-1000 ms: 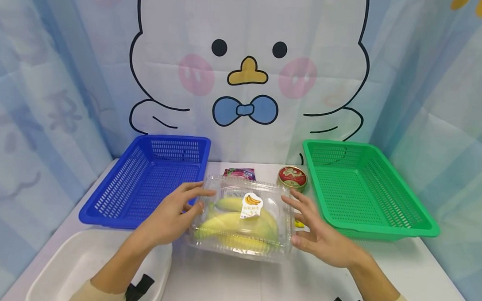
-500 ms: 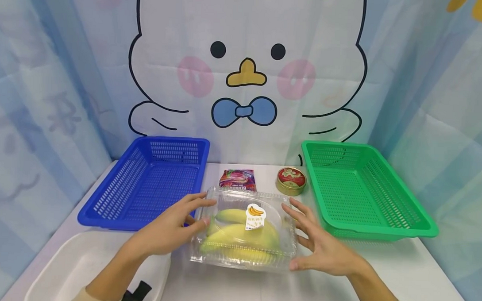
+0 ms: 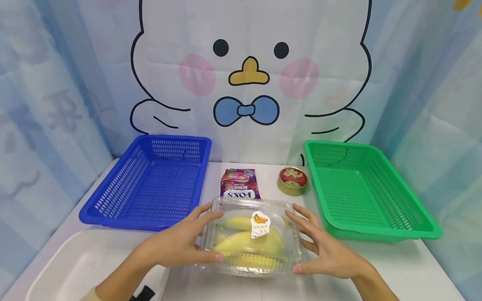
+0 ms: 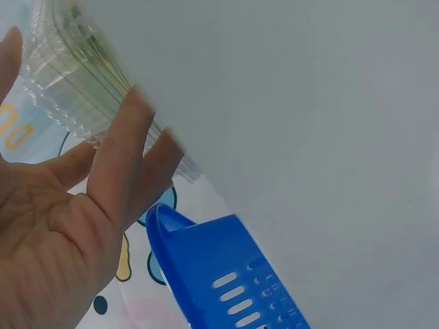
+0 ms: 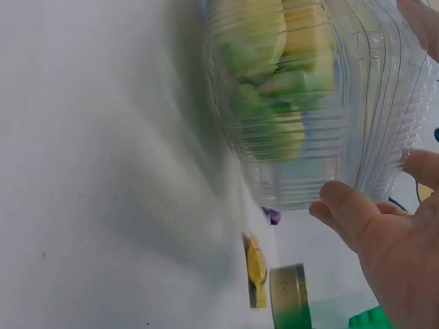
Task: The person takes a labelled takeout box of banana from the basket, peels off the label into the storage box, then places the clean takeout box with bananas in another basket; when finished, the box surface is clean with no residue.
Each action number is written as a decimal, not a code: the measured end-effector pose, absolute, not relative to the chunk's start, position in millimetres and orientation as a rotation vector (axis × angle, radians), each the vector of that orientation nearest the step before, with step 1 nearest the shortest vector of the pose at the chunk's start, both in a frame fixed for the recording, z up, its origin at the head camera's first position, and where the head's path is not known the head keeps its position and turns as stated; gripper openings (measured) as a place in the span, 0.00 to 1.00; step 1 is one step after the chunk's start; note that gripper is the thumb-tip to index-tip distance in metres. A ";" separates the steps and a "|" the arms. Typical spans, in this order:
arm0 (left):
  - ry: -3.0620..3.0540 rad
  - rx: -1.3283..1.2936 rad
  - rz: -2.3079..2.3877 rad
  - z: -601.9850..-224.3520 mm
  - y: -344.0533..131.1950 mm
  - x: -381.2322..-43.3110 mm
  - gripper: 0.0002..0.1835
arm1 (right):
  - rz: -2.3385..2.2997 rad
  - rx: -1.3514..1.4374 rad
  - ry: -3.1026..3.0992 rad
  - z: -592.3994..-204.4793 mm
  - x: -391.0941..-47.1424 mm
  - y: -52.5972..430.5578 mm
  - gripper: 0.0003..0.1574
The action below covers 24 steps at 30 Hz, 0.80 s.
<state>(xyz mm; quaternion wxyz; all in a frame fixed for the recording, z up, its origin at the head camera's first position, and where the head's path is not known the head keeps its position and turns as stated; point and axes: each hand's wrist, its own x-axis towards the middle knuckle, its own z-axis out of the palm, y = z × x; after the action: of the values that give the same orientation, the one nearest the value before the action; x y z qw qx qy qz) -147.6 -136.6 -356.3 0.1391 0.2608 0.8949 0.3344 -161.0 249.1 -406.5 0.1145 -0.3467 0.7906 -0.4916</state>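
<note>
left hand [image 3: 178, 248] and right hand [image 3: 330, 254], half-curled, grip both sides of a clear rectangular plastic box [image 3: 249, 269] of curved yellow bananas [image 3: 243, 244]; grasp made, release not done.

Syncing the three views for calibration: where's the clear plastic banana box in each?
Head: clear plastic banana box just below centre, between the left hand and right hand.
Left wrist: clear plastic banana box at upper left, cut off by the top edge.
Right wrist: clear plastic banana box at upper right, cut off by the top edge.
Shared landmark: cartoon-printed backdrop, at the right edge in the right wrist view.
</note>
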 end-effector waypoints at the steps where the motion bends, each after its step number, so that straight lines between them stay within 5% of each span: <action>1: 2.587 0.748 0.961 -357.2 -136.0 -147.5 0.51 | -1.432 -1.018 2.322 -407.9 -160.9 249.3 0.68; 24: 2.679 0.645 0.795 -362.2 -129.3 -145.7 0.51 | -1.281 -1.059 2.461 -410.3 -164.2 244.9 0.65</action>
<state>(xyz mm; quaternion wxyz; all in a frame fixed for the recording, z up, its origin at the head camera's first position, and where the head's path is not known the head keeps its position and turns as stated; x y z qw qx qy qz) -145.7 -129.3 -362.2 0.1365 0.2228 0.9253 0.2748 -164.2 244.9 -410.3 0.0857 -0.3553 0.8257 -0.4298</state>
